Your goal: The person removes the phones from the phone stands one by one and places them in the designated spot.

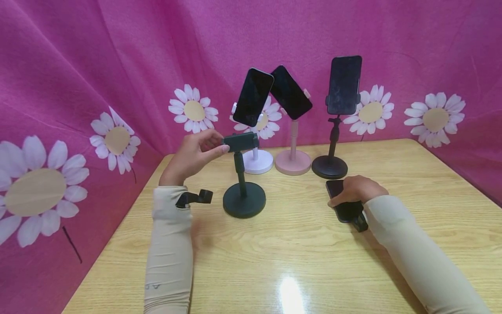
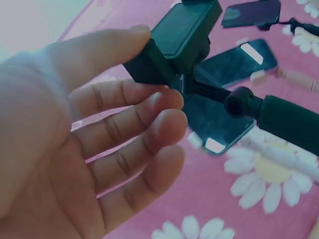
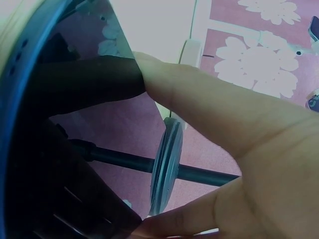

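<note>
My left hand [image 1: 192, 155] holds the clamp head [image 1: 240, 142] of a dark green phone stand by its left end. In the left wrist view the thumb lies along the clamp's edge [image 2: 154, 64], with the index finger under it and the other fingers loosely bent below. The stand's round base [image 1: 244, 200] rests on the table, and its clamp holds no phone. At the right, my right hand [image 1: 362, 189] grips a black smartphone [image 1: 349, 213] from above, screen up, low at the table. Its thumb [image 3: 174, 89] and fingertips touch the phone in the right wrist view.
Behind stand a white stand [image 1: 259, 162], a pink stand [image 1: 293, 163] and a black stand [image 1: 330, 168], each holding a phone. The white and pink stands' phones overlap in the head view. A pink flowered cloth [image 1: 137, 65] hangs behind the wooden table [image 1: 251, 248].
</note>
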A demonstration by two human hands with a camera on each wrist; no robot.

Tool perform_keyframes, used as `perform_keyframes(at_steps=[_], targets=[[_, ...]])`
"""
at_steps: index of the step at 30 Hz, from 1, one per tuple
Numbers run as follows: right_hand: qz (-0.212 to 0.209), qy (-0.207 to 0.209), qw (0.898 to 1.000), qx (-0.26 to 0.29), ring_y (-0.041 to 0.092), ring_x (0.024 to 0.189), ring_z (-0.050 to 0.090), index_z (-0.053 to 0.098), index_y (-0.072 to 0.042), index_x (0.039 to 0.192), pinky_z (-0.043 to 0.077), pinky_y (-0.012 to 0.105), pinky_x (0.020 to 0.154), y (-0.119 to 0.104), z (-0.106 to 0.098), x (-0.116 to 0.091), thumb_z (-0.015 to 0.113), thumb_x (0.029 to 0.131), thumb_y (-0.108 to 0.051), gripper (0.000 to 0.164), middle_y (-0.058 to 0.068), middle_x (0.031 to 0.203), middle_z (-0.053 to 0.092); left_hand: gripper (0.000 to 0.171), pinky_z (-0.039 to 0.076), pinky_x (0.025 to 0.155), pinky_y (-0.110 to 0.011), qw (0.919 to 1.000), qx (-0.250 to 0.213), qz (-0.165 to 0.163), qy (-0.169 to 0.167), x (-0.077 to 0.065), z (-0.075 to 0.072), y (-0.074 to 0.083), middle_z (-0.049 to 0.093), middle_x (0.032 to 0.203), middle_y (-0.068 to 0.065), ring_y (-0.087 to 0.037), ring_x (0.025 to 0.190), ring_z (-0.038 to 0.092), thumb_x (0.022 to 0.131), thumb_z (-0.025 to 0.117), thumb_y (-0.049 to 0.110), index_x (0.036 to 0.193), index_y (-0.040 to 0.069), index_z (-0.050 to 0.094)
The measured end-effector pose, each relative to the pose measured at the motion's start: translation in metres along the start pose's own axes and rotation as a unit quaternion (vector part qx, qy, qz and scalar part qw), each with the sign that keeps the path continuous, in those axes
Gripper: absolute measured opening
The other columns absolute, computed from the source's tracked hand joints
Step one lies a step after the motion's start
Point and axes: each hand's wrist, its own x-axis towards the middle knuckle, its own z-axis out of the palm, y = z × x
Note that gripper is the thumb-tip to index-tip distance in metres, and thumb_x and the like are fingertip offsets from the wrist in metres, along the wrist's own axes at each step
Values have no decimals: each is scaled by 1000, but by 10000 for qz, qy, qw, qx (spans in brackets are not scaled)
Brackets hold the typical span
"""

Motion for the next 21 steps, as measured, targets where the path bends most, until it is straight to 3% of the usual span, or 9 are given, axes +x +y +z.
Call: perform_keyframes(at_steps=[9,16,21], targets=[[9,-11,9999,140,34,86,58,50,6,120,50,45,69,1,0,-1,78,67,-61,90,20,98,60,35,54,74,-30,9980,-63,-404,479,-11,-24,-27,68,95,-10,-22,83,64,90,68,33,113,8,62],[-44,-5,10000,43,34,86,58,50,7,120,50,44,69,1,0,1,77,67,-62,91,20,98,60,39,53,83,-31,9932,-301,-721,861,-21,-39,-44,67,109,-11,-22,91,67,93,64,34,122,9,57],[-78,-34,10000,18,34,85,58,50,8,119,51,44,70,1,0,2,77,67,-62,91,20,97,60,38,52,84,-30,9886,-346,-871,1182,-27,-44,-51,66,111,-13,-15,86,66,95,60,34,123,8,56]])
